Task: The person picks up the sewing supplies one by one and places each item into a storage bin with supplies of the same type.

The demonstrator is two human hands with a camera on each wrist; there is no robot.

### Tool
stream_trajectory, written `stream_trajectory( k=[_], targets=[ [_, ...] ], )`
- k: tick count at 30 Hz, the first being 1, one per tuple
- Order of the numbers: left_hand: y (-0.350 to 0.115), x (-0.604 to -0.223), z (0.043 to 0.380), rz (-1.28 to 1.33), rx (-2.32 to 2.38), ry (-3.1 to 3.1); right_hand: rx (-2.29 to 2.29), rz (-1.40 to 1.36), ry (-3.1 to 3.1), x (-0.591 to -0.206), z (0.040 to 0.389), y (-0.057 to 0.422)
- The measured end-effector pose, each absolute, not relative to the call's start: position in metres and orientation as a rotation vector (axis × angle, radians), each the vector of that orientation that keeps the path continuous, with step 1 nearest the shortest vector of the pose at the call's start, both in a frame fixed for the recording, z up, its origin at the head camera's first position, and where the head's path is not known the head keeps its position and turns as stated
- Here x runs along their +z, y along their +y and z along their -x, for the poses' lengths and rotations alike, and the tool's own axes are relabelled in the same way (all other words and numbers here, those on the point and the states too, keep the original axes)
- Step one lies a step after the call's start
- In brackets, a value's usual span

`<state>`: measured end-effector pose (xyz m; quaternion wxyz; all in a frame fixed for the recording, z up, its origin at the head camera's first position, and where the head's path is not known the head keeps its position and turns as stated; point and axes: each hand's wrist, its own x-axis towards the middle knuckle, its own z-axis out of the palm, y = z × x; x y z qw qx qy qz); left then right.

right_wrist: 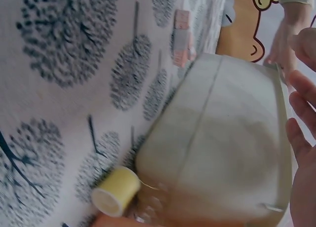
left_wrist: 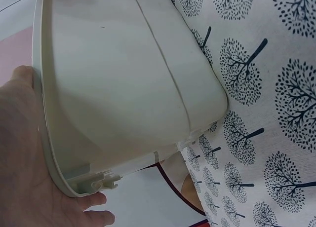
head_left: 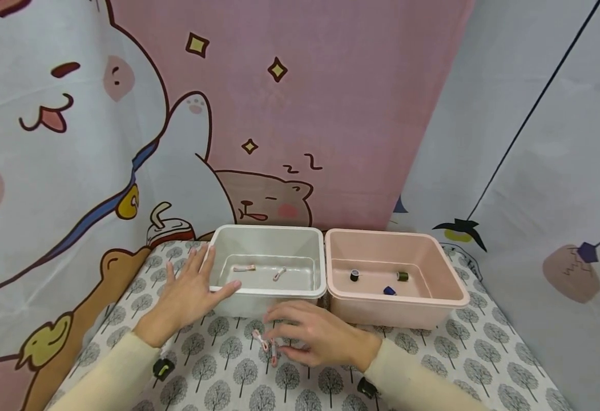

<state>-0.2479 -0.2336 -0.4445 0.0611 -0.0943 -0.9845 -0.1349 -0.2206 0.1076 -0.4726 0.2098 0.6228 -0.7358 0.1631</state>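
Note:
My left hand rests with spread, straight fingers at the left front corner of the white bin; its thumb lies by the front rim. In the left wrist view the palm is against the rim. My right hand hovers low before the bin, fingers loosely bent and holding nothing. By its fingertips lie slim pink-and-white items on the cloth; their kind is unclear. Two similar items lie inside the white bin. A yellow thread spool shows beside the bin in the right wrist view.
A pink bin stands against the white bin's right side. It holds a black spool, a green spool and a small blue thing. The tree-print cloth covers the table; a cartoon curtain hangs behind.

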Motion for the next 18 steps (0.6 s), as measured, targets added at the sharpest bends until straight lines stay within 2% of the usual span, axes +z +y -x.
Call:
stream_trajectory(
  k=[18],
  targets=[
    [-0.235,-0.447,0.249,0.289,-0.412,-2.969,0.427,-1.737,-2.549,-0.515,0.213,0.104]
  ],
)
